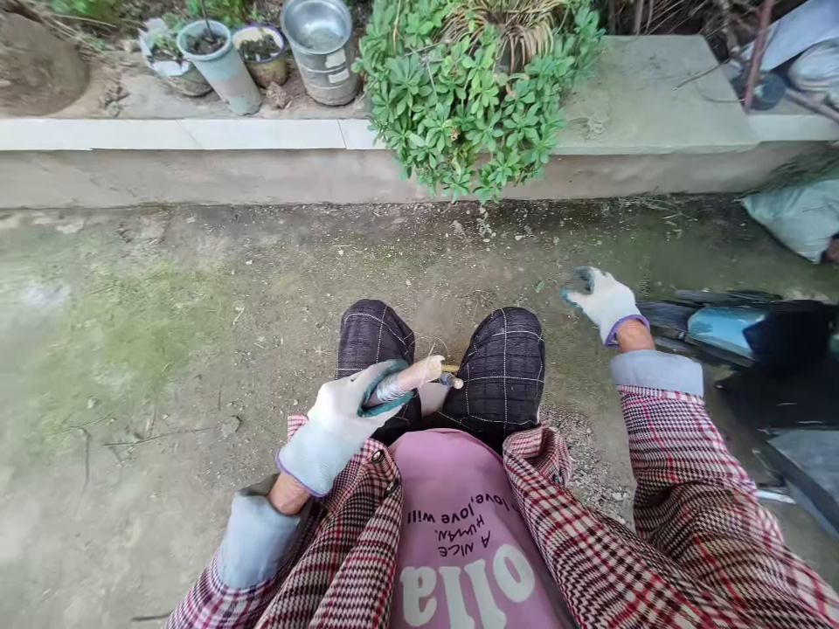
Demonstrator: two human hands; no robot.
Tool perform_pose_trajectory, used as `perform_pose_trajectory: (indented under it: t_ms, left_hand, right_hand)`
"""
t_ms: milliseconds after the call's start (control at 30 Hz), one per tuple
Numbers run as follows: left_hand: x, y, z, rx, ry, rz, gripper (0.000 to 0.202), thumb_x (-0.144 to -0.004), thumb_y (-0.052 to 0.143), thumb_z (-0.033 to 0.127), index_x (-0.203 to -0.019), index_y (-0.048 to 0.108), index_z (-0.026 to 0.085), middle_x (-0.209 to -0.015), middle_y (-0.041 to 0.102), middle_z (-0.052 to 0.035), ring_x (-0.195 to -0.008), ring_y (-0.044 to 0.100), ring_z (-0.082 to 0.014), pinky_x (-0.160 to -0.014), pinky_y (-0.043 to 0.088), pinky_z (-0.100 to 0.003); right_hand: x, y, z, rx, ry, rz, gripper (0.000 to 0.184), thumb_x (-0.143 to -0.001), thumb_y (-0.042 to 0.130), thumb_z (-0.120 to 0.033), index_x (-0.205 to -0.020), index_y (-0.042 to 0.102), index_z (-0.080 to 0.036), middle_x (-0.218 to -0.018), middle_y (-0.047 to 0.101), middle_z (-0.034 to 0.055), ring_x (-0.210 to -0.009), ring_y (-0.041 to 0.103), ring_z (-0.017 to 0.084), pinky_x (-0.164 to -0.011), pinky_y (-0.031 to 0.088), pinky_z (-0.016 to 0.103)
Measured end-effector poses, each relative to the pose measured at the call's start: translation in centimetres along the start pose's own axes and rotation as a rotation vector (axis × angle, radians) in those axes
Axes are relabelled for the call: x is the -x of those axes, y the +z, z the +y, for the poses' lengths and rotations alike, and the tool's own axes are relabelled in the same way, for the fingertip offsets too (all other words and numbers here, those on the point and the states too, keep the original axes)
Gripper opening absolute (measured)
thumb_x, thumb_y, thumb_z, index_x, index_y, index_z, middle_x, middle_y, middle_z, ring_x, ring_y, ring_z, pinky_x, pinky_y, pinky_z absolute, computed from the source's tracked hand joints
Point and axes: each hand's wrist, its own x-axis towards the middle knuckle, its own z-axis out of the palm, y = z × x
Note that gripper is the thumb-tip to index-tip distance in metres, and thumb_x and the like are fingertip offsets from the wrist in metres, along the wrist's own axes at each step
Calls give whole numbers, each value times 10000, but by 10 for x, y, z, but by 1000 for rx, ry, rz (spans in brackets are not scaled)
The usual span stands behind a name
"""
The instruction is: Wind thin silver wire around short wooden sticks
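My left hand [347, 419], in a white glove with a green palm, is closed around a pale wooden stick [419, 374] just over my lap. Grey wrapping shows on the stick close to the fingers, and its far end looks rough. A thin yellow piece and a second short wrapped end [451, 380] stick out beside it; whether they belong to the same thing I cannot tell. Out to the right, my right hand [604, 301] wears a matching glove. Its fingers are curved and apart, and nothing shows in them, above the ground.
Ahead runs a low ledge [262, 134] with several plant pots, a metal pot [321, 52] and a leafy green plant [459, 96]. A blurred dark and blue object [727, 332] lies near my right wrist. Farther right rests a pale sack [796, 214]. Bare, mossy ground [163, 323] stretches left.
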Motion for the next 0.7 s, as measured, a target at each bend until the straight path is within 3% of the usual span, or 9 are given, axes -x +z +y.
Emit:
perform_pose_trajectory:
  t_ms: [133, 200, 300, 367, 433, 500, 600, 633, 700]
  left_hand:
    - [-3, 2, 0, 80, -104, -6, 563, -900, 791, 431, -1408, 700, 207, -1177, 828, -52, -1036, 794, -258, -926, 619, -302]
    - [-5, 4, -1, 110, -101, -23, 577, -911, 775, 467, -1416, 692, 200, -1153, 830, -46, -1024, 791, -253, -905, 618, -288]
    - [-10, 5, -2, 125, -60, -39, 594, -921, 751, 495, -1424, 679, 186, -1142, 828, -43, -1019, 784, -247, -914, 611, -285]
    - [-12, 5, -1, 123, -35, -24, 602, -917, 743, 476, -1427, 672, 165, -1169, 821, -59, -1030, 780, -251, -946, 604, -302]
    - [-12, 4, 1, 123, -26, -6, 595, -909, 730, 456, -1413, 678, 143, -1168, 820, -73, -1021, 779, -255, -958, 603, -319]
    - [-12, 3, 3, 118, -33, 6, 572, -910, 711, 450, -1387, 694, 136, -1138, 825, -75, -987, 780, -254, -942, 607, -327]
    - [-12, 3, 6, 117, -31, -33, 559, -908, 708, 444, -1383, 700, 149, -1155, 826, -70, -1008, 780, -257, -940, 607, -325]
    - [-12, 3, 7, 122, -27, -57, 554, -910, 711, 440, -1385, 700, 155, -1170, 824, -68, -1033, 779, -259, -951, 604, -322]
    - [-12, 3, 9, 133, -15, -98, 521, -911, 715, 426, -1363, 715, 167, -1169, 826, -58, -1045, 779, -256, -952, 601, -311]
  right_hand:
    - [-11, -31, 32, 242, 84, 119, 194, -938, 670, -260, -959, 782, -104, -1122, 744, 324, -1094, 679, 334, -954, 434, 472]
    - [-10, -33, 34, 271, 53, 128, 214, -927, 663, -186, -1084, 780, -98, -1200, 731, 325, -1084, 672, 303, -939, 422, 452]
    - [-11, -28, 26, 289, -38, 90, 481, -767, 793, -74, -1244, 743, -108, -1412, 647, 325, -1175, 636, 300, -975, 400, 437]
    - [-14, -24, 15, 288, -62, 84, 320, -795, 810, -144, -1108, 779, -86, -1341, 678, 344, -1192, 629, 330, -981, 395, 463]
    - [-17, -22, 4, 259, -68, 95, 209, -928, 697, -240, -1019, 793, -79, -1173, 741, 326, -1130, 660, 322, -964, 412, 475]
    - [-19, -20, -6, 200, -97, 79, 284, -944, 650, -208, -1162, 781, -79, -1136, 768, 266, -1062, 694, 280, -955, 451, 442]
    - [-18, -16, -17, 97, -172, 15, 545, -773, 789, -118, -1315, 744, -158, -1309, 742, 178, -1157, 692, 285, -1055, 478, 423]
    - [-17, -15, -20, 63, -183, 12, 496, -764, 801, -136, -1258, 767, -162, -1324, 735, 175, -1212, 676, 313, -1106, 463, 454]
    - [-13, -12, -23, -22, -189, 25, 302, -892, 720, -273, -1158, 786, -145, -1276, 747, 201, -1262, 662, 353, -1146, 445, 526]
